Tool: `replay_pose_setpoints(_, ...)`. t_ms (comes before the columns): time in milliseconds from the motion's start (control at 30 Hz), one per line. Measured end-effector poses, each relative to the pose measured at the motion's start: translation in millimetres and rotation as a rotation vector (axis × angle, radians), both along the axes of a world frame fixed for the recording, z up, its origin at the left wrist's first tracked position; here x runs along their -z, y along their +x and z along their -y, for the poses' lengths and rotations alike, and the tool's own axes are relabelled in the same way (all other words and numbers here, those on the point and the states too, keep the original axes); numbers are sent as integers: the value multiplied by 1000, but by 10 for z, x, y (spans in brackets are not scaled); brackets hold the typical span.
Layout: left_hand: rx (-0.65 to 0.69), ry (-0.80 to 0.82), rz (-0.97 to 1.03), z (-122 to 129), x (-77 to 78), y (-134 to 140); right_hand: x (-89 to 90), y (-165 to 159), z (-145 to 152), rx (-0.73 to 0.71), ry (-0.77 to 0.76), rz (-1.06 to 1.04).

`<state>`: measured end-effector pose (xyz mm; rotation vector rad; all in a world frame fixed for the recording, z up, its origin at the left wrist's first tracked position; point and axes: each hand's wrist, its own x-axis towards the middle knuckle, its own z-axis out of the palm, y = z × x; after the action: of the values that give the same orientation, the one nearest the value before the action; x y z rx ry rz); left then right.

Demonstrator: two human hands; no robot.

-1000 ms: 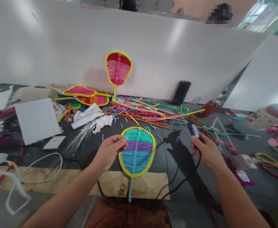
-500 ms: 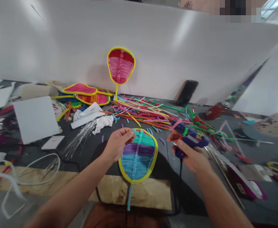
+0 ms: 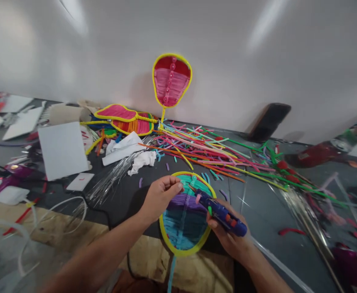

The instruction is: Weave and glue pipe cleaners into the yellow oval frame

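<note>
A blue glue gun (image 3: 219, 213) is gripped in my right hand (image 3: 227, 238), its tip pointing up and left toward my left fingertips. My left hand (image 3: 160, 199) is closed in a pinch over the upper left edge of a leaf-shaped pipe-cleaner piece (image 3: 183, 226); whatever is between the fingers is too small to make out. That piece has a yellow rim, teal, purple and blue bands, a beaded line down its middle and a blue stem pointing toward me. The glue gun and my right hand partly cover its right side.
A pink and red pipe-cleaner leaf (image 3: 172, 79) stands against the white panel. Loose pipe cleaners (image 3: 203, 146) lie behind my hands, with a dark phone (image 3: 270, 122) beyond. At left are crumpled paper (image 3: 142, 160), a white card (image 3: 63, 150) and a white cable (image 3: 61, 199).
My right hand has brought the glue gun left, over the leaf-shaped piece and close to my left hand. My left hand stays pinched at the piece's top. The camera view has shifted.
</note>
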<state>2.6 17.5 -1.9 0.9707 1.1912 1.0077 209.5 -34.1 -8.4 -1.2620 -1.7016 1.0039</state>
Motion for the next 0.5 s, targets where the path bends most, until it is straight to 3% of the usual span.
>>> replay_pose_setpoints(500,-5,-38,42,19,57,6,-11,-14,-32,4,80,99)
